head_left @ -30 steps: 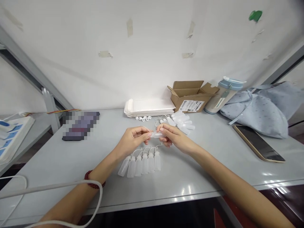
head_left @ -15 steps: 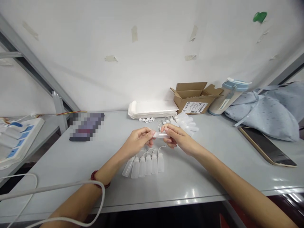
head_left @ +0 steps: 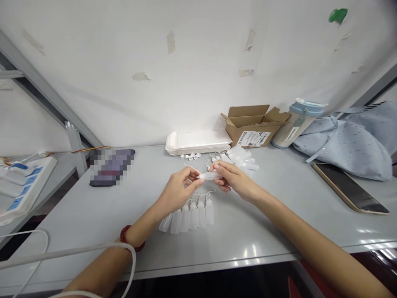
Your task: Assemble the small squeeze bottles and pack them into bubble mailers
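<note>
Both hands meet above the middle of the grey table. My right hand grips a small clear plastic bottle held sideways. My left hand pinches the bottle's cap end, where a thin white bent nozzle sticks out. Just below the hands lies a row of several finished small bottles with curved nozzles. Behind the hands are a heap of loose empty bottles and several small white caps.
A stack of white trays, an open cardboard box and a blue-lidded cup stand by the wall. A blue cloth bag and a tablet lie right. A power strip sits left; a white cable crosses the foreground.
The hands stay together on the small bottle, with the left fingers shifting slightly at the cap. The view has drifted a little.
</note>
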`<action>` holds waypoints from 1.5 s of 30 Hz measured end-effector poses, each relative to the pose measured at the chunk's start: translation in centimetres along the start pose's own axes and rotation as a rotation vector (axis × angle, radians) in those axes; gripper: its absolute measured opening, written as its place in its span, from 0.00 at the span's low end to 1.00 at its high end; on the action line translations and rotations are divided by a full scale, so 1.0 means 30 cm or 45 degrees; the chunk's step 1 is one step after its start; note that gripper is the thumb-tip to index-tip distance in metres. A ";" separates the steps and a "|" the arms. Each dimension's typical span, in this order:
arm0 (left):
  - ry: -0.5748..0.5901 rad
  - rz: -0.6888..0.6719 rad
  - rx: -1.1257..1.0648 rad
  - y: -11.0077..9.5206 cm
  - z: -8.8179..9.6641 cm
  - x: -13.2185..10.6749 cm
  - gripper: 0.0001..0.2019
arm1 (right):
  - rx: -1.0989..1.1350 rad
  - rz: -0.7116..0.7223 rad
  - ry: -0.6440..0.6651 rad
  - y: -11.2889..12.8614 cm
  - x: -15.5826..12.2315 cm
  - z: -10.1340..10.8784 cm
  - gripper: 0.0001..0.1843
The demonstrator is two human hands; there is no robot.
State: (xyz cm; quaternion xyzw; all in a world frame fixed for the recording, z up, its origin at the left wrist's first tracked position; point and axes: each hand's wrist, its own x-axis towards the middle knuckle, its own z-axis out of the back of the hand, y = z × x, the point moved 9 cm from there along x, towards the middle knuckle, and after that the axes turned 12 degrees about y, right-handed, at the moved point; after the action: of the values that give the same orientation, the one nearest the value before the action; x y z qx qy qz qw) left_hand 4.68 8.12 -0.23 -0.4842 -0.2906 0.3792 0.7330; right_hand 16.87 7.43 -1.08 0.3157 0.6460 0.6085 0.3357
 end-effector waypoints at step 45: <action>0.137 0.216 -0.640 0.078 -0.049 0.007 0.17 | -0.988 0.441 -0.322 0.141 -0.058 -0.011 0.12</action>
State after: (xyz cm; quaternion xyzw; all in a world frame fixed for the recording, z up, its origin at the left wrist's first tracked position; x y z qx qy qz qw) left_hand 5.32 8.14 -2.93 -0.6930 -0.2948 0.3289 0.5699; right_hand 17.61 6.09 3.25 0.3418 0.2614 0.8097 0.3989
